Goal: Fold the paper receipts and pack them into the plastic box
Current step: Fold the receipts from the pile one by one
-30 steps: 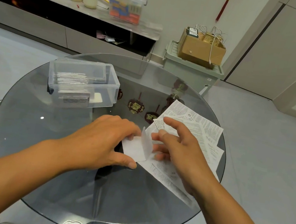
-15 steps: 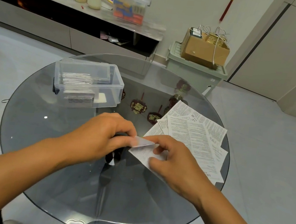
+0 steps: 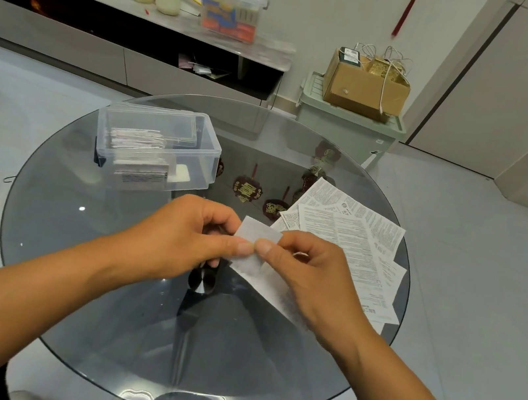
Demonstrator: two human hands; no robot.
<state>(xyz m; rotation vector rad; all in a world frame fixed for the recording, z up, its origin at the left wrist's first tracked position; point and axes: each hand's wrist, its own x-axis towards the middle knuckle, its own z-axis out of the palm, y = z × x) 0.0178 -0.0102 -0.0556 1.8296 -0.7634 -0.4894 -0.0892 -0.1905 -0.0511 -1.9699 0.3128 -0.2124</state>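
Above the tabletop's (image 3: 78,274) centre, left hand (image 3: 180,238) and right hand (image 3: 299,274) pinched a receipt (image 3: 258,235) mid-fold (loose receipts (image 3: 350,234) at three o'clock), which next probably needed creasing, then carrying to the plastic box (image 3: 160,148) at eleven o'clock.

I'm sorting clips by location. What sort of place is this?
Probably a home living room: a round smoked-glass table, a long low media cabinet cluttered with household items, and a red tasselled wall ornament.

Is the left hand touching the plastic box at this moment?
Apart. In the head view, bare glass table shows between the left hand and the plastic box; the hand pinches the receipt instead.
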